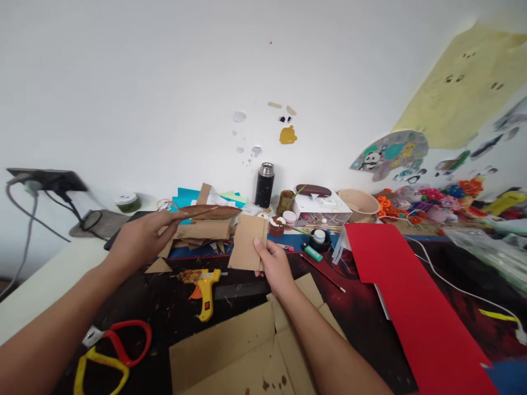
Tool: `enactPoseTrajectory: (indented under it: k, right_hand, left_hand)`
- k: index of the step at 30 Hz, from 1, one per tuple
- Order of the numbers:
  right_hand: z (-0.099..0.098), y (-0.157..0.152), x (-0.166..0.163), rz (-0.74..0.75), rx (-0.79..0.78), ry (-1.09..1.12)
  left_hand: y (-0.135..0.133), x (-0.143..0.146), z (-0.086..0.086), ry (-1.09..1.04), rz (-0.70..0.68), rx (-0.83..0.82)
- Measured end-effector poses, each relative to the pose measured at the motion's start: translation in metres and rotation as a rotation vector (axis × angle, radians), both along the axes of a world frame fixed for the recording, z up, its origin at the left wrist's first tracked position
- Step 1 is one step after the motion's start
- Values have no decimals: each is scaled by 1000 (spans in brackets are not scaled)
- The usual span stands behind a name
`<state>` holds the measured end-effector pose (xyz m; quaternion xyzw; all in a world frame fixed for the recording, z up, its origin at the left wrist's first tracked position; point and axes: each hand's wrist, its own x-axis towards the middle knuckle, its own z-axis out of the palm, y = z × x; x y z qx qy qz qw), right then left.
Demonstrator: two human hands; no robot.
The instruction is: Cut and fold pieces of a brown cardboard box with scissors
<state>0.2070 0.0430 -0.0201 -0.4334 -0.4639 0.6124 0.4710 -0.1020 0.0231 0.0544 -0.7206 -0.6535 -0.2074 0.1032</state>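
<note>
My left hand [142,238] pinches the end of a thin brown strip [212,212], seen nearly edge-on, which looks like cardboard. It hangs over a pile of cut cardboard scraps [201,231]. Between the thumb and fingers of my right hand [276,266] is a rectangular cardboard piece [246,241], held upright; its right edge looks layered. A yellow glue gun [206,291] lies on the dark table mat below the hands. Under my right forearm rests a large opened-out cardboard sheet [230,351] with dark spots.
Scissors [129,343] with red and yellow handles lie at front left. A long red sheet [411,302] covers the right side. At the back stand a black flask [264,185], a white box [323,207] and a beige bowl [359,202]. A pencil [323,272] lies centre-right.
</note>
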Motion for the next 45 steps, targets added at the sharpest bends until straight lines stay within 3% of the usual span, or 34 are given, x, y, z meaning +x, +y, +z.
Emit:
enactPoseTrajectory:
  k: [5,10,13,20,25,30,40,45]
  right_hand:
    - [1,0,1,-10,6,2]
    - [-1,0,0,6,6,-3]
    - [-1,0,0,5,6,-9]
    - [-3,-1,0,-3,9,-29]
    - [-3,-1,0,6,17,-38]
    - [-3,-1,0,9,25,-51]
    - [-4,-1,-1,14,32,-72]
    - [-5,-1,-1,27,41,-85]
  left_hand:
    - [-4,-20,-2,35,68,-8]
    - [-11,-45,-18,52,-214,42]
    - [-17,-48,-31,82,-285,27]
    - [-26,-54,-46,54,-247,-107]
    - [-33,-61,-54,148,-241,-109]
    - [-38,-50,-54,256,-232,-189]
    - [-33,-54,-46,26,-263,-345]
    - [-31,-52,-38,-29,-237,-252]
